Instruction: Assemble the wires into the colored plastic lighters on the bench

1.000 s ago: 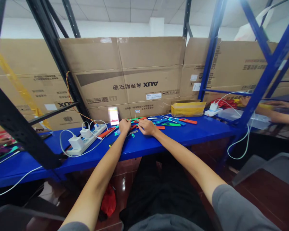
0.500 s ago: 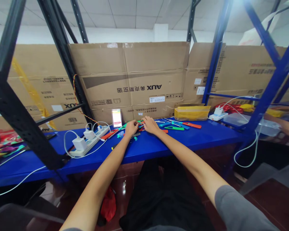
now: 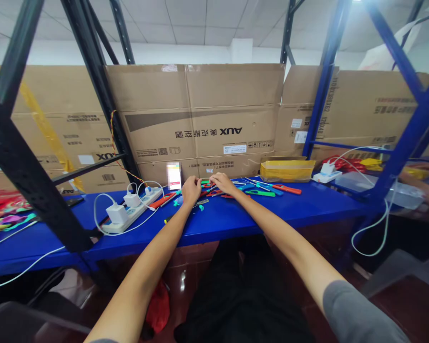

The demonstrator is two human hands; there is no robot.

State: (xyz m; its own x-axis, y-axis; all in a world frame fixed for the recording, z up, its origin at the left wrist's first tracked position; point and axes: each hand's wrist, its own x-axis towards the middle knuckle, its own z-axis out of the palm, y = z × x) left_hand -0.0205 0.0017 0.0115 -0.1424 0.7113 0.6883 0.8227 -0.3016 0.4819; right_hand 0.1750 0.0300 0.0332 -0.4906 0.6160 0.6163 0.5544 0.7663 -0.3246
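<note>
My left hand is just over the blue tabletop, its fingertips pinched together on something too small to make out. A short gap away, my right hand is curled with its fingers pinched too, and what they hold is unclear. Around and behind the hands lies a loose pile of coloured plastic tools that look like long-stemmed lighters. To the right are a red one and a green one. Left of my left hand lies another red one. A small teal piece rests between my forearms.
A phone leans upright against the cardboard. The power strip with white chargers stands on the left. A yellow-taped box sits at the back right. Shelf posts flank the blue table. Another person's arm shows far right.
My hands have drawn slightly apart, and the left fingers are now pinched higher above the pile. The whole view has shifted slightly.
</note>
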